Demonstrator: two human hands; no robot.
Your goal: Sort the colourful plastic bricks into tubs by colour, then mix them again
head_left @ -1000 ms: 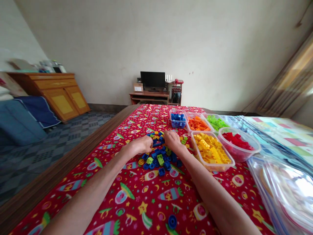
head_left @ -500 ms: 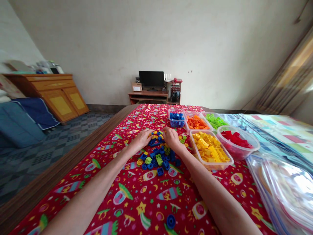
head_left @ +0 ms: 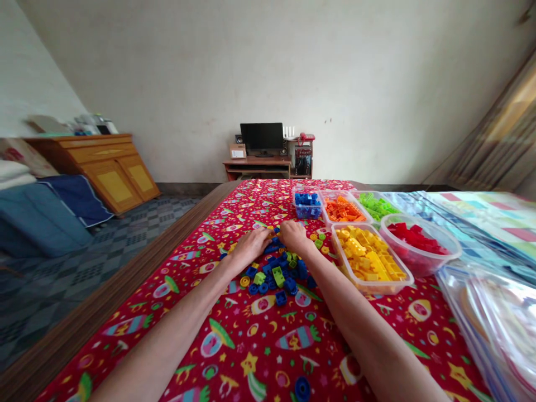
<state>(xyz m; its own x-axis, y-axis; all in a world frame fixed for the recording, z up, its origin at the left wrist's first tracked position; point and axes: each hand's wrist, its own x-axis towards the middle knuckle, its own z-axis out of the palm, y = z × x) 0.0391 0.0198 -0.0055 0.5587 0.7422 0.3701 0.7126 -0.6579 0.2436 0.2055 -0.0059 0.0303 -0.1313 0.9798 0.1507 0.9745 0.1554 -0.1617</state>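
A loose heap of toy building bricks, mostly blue with some green and yellow, lies on the red patterned cloth. My left hand is at the far left side of the heap, fingers curled in toward blue and yellow pieces. Opposite it, my right hand bends its fingers down over the heap's far right side. Whatever the fingertips pinch is hidden. Green and yellow pieces lie just right of my right wrist. A blue wheel-like piece sits apart near the bottom edge.
Sorted bricks fill tubs on the right: a blue tub, an orange tub, a green tub, a yellow tub and a round red tub. Clear plastic bags lie at the right. The wooden table edge runs along the left.
My left hand has shifted right and a little nearer, exposing a few blue and yellow pieces beyond its wrist. My right hand has moved only slightly. The whole view has turned a little left.
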